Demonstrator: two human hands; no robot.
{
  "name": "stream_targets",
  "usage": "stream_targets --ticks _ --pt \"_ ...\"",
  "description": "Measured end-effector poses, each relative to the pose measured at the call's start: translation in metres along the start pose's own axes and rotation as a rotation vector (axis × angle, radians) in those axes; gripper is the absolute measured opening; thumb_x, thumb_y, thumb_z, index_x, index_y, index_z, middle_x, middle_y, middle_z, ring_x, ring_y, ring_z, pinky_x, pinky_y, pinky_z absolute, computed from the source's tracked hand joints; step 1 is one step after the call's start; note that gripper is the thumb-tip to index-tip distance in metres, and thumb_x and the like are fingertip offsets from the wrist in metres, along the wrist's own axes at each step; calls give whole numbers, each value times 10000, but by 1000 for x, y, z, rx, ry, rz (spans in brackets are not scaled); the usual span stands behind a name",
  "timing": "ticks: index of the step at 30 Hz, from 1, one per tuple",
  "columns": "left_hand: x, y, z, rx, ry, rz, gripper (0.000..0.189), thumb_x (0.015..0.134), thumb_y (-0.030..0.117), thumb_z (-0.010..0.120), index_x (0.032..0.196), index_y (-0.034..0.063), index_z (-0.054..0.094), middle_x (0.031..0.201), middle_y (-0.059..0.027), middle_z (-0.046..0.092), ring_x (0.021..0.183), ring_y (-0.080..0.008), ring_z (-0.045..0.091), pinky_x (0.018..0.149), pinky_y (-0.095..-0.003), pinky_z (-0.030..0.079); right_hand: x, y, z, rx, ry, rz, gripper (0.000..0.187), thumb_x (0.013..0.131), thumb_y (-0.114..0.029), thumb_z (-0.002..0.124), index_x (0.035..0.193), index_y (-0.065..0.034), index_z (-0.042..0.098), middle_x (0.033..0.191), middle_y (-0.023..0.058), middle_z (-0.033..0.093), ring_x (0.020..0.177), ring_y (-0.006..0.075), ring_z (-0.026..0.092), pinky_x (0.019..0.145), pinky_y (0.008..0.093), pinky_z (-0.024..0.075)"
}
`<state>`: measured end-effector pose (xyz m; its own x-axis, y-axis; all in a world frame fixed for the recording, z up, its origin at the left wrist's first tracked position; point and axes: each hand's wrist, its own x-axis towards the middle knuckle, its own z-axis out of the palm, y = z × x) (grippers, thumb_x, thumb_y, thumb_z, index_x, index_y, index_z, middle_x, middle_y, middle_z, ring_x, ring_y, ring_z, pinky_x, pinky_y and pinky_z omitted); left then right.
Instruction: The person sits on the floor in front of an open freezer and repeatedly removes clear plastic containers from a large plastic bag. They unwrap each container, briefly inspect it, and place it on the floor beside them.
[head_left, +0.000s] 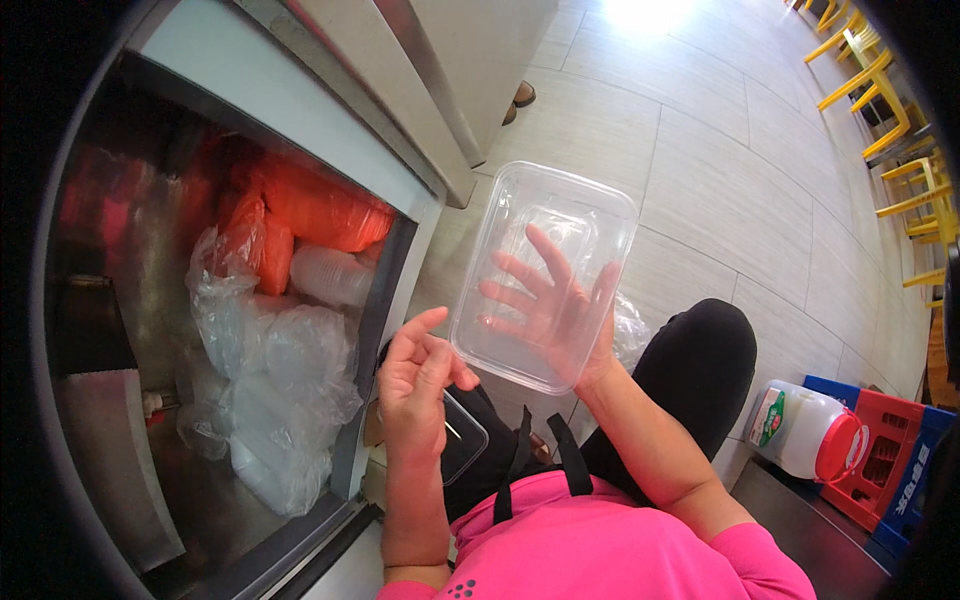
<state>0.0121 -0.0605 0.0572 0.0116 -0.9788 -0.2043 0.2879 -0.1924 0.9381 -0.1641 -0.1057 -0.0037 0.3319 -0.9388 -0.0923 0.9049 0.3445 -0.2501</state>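
A clear rectangular plastic food container (491, 225) is held up in front of me. My right hand (547, 307) supports it from below and behind, its spread fingers showing through the plastic. Just off the container's lower left corner is my left hand (424, 379), fingers partly bent and apart, with nothing in it. Against my left thigh rests what looks like a clear plastic lid (469, 442). To my left, an open metal cabinet (435, 225) holds clear plastic bags of containers (281, 420), orange-red plastic bags (322, 210) and a stack of round plastic tubs (330, 276).
A white jug with a red lid (795, 431) stands at the right beside red and blue plastic crates (874, 465). Yellow chairs (870, 82) line the far right. Someone's brown shoes (523, 94) show past the cabinet door. A crumpled clear bag (631, 326) lies beyond my right wrist.
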Motion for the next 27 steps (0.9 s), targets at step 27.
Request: stream_targets --ticks 27 --pt "-14 -2 37 324 88 128 580 818 -100 565 1370 -16 406 745 46 444 673 -23 447 649 -160 409 -6 2 1 32 -27 96 1020 762 -862 342 1528 -204 193 1463 200 381 1261 434 455 1002 637 376"
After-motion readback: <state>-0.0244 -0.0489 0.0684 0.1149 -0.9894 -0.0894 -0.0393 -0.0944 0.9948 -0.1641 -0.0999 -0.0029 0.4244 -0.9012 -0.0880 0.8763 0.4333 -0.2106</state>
